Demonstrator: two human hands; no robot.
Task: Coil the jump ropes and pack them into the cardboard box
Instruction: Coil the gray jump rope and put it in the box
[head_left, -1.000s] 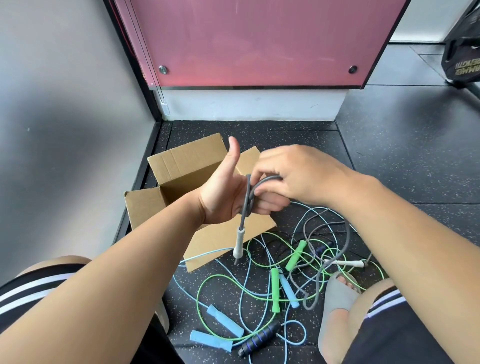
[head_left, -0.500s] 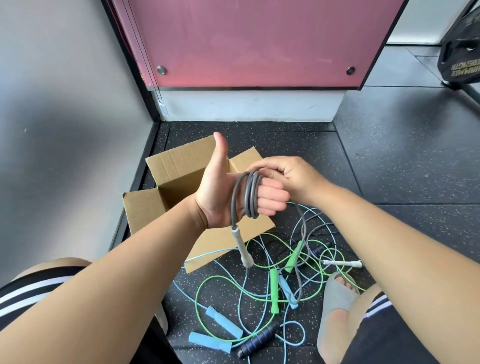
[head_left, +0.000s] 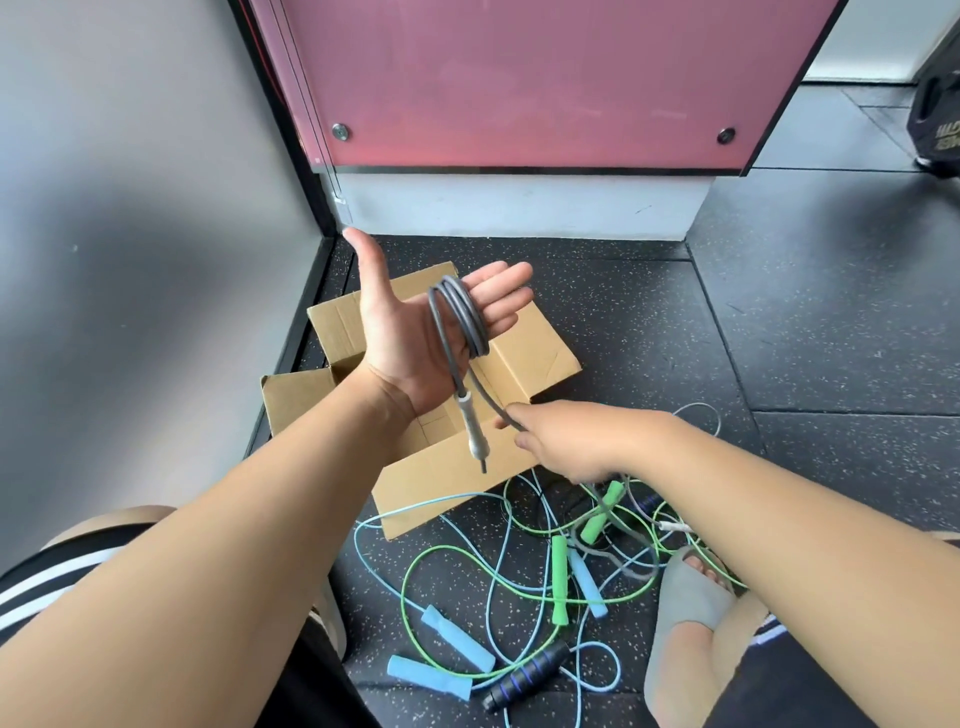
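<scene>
My left hand (head_left: 410, 332) is held palm up over the open cardboard box (head_left: 540, 358), fingers straight and thumb raised. Several loops of the grey jump rope (head_left: 462, 322) are wound around its fingers, and the rope's grey handle (head_left: 474, 431) hangs down below the palm. My right hand (head_left: 566, 441) is lower and to the right, pinching the same grey rope where it runs down toward the floor. The rest of the grey rope trails into the tangle by my foot.
Green ropes (head_left: 558, 584), light blue ropes (head_left: 447, 636) and a black-handled rope (head_left: 524, 680) lie tangled on the dark speckled floor in front of the box. My slippered foot (head_left: 685, 613) rests at the right. A grey wall is on the left and a pink panel (head_left: 519, 78) behind.
My left hand has opened flat with the coils around its fingers. My right hand has dropped down and right along the grey rope, away from the left hand.
</scene>
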